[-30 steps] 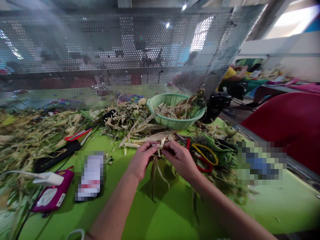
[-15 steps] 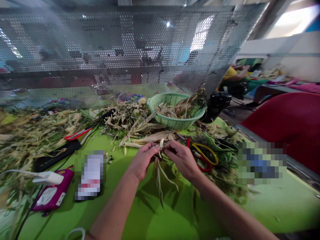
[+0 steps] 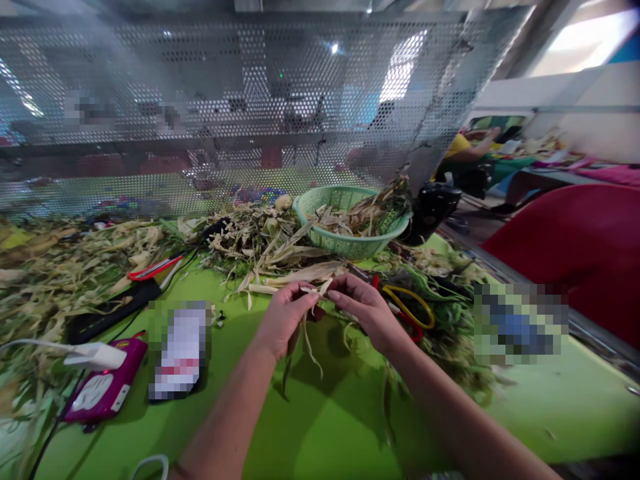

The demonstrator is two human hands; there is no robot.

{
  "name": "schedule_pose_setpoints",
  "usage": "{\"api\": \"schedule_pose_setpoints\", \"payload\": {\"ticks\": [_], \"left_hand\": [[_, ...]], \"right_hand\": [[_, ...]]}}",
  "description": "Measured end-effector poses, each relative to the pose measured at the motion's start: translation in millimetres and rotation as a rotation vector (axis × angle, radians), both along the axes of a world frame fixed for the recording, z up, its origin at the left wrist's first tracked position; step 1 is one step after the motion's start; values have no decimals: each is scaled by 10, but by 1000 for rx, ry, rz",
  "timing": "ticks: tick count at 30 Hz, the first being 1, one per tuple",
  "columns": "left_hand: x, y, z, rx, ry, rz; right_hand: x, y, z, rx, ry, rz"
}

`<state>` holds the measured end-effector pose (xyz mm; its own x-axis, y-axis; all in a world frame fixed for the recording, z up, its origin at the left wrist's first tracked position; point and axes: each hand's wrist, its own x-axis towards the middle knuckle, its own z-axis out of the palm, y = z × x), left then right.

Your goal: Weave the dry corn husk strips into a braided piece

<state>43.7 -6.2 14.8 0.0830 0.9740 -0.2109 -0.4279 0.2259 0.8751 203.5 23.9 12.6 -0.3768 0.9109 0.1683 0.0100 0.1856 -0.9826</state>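
In the middle of the head view, my left hand (image 3: 286, 319) pinches a small bundle of dry, pale strips that look like corn husk (image 3: 311, 347). Their loose ends hang below its fingers. My right hand (image 3: 364, 308) faces it, thumb and fingers closed on a pale end of the same bundle (image 3: 326, 287). The fingers hide where the strips meet. Just beyond both hands lie flat dry husk leaves (image 3: 313, 272). To the right of my right hand is a tool with yellow and red loop handles (image 3: 417, 308), partly buried in plant matter.
A green plastic basket (image 3: 350, 249) of dried plants stands behind. Dry husks (image 3: 115, 267) heap up at left, near a red box cutter (image 3: 156, 268). A magenta power adapter (image 3: 107, 383) with a white plug and a pixelated item (image 3: 180, 350) lie left. A perforated metal screen (image 3: 210, 100) rises behind.
The hanging strips have swung and turned leftward under my left hand. My right hand has tilted and risen slightly, its fingers still at the bundle.
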Motion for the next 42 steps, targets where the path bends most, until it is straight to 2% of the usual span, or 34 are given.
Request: {"api": "schedule_pose_setpoints", "payload": {"ticks": [7, 12, 15, 19, 21, 23, 28, 35, 42], "left_hand": [[-4, 7, -98, 91, 44, -91], [7, 3, -57, 130, 132, -122], [0, 16, -63, 134, 192, -120], [-8, 44, -134, 214, 374, -83], [-6, 50, -160, 259, 478, -66], [1, 48, -168, 288, 558, -53], [19, 34, -157, 308, 607, -94], [24, 42, -189, 254, 434, -141], [41, 36, -238, 286, 428, -204]], "right_hand": [[-13, 17, -8, -80, 110, -47], [-8, 19, -42, -65, 103, -118], [17, 40, -53, 21, 24, -142], [74, 65, -19, 293, -198, -197], [82, 60, 2, 405, -275, -154], [72, 49, 12, 446, -308, -94], [48, 37, 0, 417, -295, -50], [53, 47, -10, 348, -245, 7], [-35, 38, -72, 337, -155, -106]]}}
